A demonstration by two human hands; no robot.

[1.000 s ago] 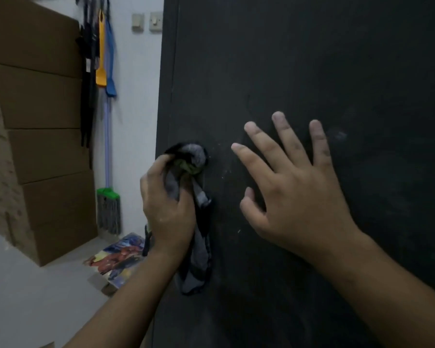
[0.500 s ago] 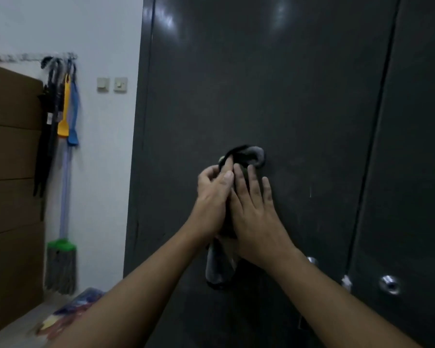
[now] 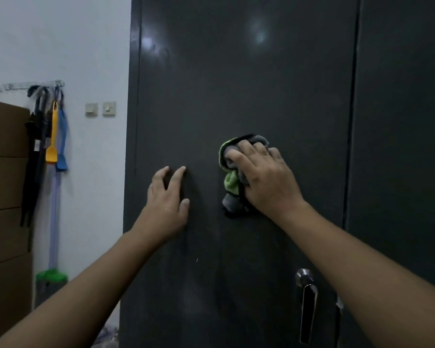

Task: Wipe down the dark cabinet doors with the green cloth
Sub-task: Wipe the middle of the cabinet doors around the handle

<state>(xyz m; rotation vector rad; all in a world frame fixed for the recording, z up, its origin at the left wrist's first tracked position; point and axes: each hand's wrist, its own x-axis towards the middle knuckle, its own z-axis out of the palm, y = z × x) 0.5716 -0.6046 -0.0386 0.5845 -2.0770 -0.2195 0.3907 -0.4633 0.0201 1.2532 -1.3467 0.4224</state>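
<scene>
The dark cabinet door (image 3: 236,84) fills the middle of the view, and a second dark door (image 3: 402,121) stands to its right past a narrow gap. A bunched green and grey cloth (image 3: 230,182) lies against the left door at about mid height. My right hand (image 3: 264,177) grips the cloth with bent fingers and presses it on the door. My left hand (image 3: 167,204) rests on the same door, left of the cloth and apart from it, with its fingers spread loosely and holding nothing.
A metal lever handle (image 3: 308,305) sits low on the door under my right forearm. Left of the cabinet are a white wall with switches (image 3: 101,109), hanging tools (image 3: 52,136), a green-headed broom (image 3: 52,280) and stacked cardboard boxes (image 3: 5,184).
The cloth went from my left hand to my right hand. My left hand let go and moved left onto the bare door. The view rose and pulled back.
</scene>
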